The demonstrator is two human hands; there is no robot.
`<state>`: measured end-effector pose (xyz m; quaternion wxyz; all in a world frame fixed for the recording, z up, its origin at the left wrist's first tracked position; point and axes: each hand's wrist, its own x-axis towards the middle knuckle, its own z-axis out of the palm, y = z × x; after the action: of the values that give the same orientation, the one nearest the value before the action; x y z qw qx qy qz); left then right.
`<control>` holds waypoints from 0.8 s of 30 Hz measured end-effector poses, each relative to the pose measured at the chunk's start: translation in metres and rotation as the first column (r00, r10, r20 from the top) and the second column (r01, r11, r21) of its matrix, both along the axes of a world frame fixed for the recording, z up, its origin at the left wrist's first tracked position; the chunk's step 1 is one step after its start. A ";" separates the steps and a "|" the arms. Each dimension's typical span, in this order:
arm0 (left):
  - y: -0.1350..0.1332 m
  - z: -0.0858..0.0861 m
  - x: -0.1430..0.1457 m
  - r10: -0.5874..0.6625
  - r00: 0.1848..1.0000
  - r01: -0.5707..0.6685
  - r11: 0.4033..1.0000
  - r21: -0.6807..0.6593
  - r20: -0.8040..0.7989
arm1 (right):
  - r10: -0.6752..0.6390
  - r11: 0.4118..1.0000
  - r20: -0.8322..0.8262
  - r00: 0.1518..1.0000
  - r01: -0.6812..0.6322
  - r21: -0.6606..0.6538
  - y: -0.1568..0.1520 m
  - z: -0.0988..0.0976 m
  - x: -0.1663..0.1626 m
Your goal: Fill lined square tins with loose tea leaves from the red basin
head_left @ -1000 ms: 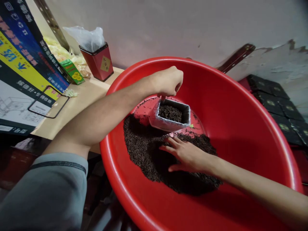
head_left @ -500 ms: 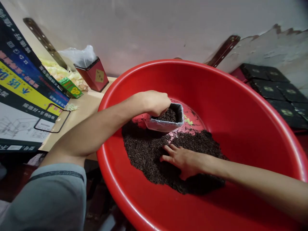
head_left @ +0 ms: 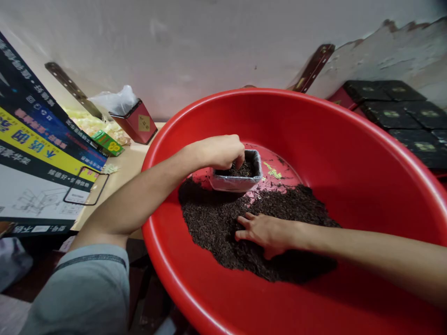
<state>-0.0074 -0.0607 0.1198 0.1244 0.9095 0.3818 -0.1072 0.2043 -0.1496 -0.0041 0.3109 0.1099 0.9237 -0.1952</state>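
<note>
A big red plastic basin (head_left: 349,139) fills the middle of the view, with a heap of dark loose tea leaves (head_left: 216,223) on its bottom. My left hand (head_left: 220,151) is closed on the near rim of a small square grey container (head_left: 237,179) holding some of the leaves; the container rests at the far edge of the heap. My right hand (head_left: 267,231) lies on the heap with its fingers spread and pointing left, palm down on the leaves.
Left of the basin a wooden tabletop (head_left: 122,163) carries a red tin with a plastic bag (head_left: 134,121), a small green box (head_left: 108,143) and a large printed carton (head_left: 38,158). Black boxes (head_left: 405,121) are stacked at the right. A white wall stands behind.
My left hand has lowered the grey container from a raised, tilted position down onto the basin bottom. My right hand stayed spread on the leaves. The camera tilted slightly.
</note>
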 end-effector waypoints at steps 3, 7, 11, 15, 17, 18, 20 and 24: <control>0.000 -0.001 0.001 -0.004 0.999 0.004 1.000 -0.005 -0.041 | 0.062 0.998 -0.095 0.994 -0.060 0.031 0.002 -0.005 0.003; 0.000 0.000 -0.001 0.010 0.992 -0.011 1.000 -0.012 -0.125 | 0.076 0.997 -0.198 0.977 -0.067 0.049 0.003 -0.013 0.006; 0.003 0.006 -0.006 -0.009 1.000 0.009 1.000 -0.021 0.000 | 0.125 0.992 -0.218 0.968 -0.116 0.055 0.002 -0.016 0.006; 0.002 0.007 -0.001 0.019 0.993 -0.018 1.000 0.013 -0.118 | 0.136 0.991 -0.250 0.959 -0.131 0.036 0.003 -0.011 0.003; -0.002 0.006 0.005 0.038 0.984 -0.030 0.998 0.047 -0.176 | 0.114 0.993 -0.277 0.954 -0.115 0.015 0.004 -0.004 0.001; -0.003 0.007 0.007 0.041 0.982 -0.031 0.998 0.061 -0.182 | 0.100 0.995 -0.293 0.951 -0.103 0.004 0.004 0.001 -0.001; -0.006 0.007 0.010 0.056 0.981 -0.042 0.996 0.076 -0.185 | 0.067 0.997 -0.323 0.944 -0.075 -0.012 0.005 0.012 -0.004; -0.004 0.008 0.008 0.089 0.978 -0.079 0.995 0.063 -0.186 | -0.044 0.998 -0.379 0.924 0.024 -0.057 0.008 0.037 -0.007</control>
<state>0.0007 -0.0646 0.1276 0.0667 0.8815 0.4327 -0.1771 0.1971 -0.1414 0.0330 0.1251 0.0782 0.9590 -0.2419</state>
